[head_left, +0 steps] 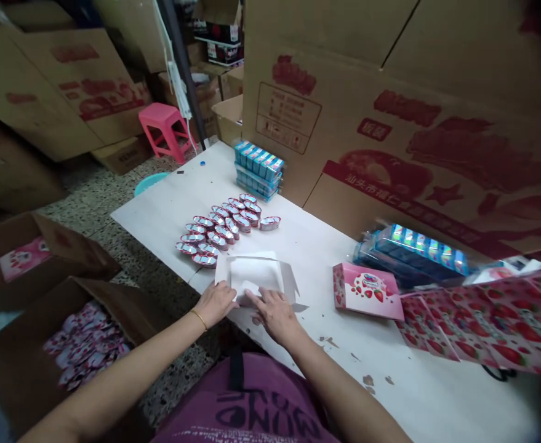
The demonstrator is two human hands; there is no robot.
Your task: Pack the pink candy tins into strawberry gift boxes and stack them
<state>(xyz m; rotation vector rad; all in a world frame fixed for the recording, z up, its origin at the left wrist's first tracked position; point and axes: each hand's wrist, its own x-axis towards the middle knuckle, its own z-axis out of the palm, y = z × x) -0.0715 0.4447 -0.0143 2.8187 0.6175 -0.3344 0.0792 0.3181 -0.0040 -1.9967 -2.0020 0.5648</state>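
An unfolded white carton (pixel 257 272) lies at the near edge of the white table, its inside facing up and flaps raised. My left hand (pixel 216 301) grips the carton's near left corner, thumb and fingers on the wall. My right hand (pixel 272 311) is on the near side of the same carton, fingers pressing at a small white flap. Just beyond the carton stand several small red and silver packs (pixel 224 227) in slanting rows. A closed pink strawberry box (pixel 368 291) rests to the right.
Blue packs (pixel 258 169) stand at the table's back, more blue packs (pixel 413 252) at the right. Pink printed cartons (pixel 487 317) lie at the right edge. An open cardboard box (pixel 132 314) of packets stands lower left; a pink stool (pixel 165 126) is behind.
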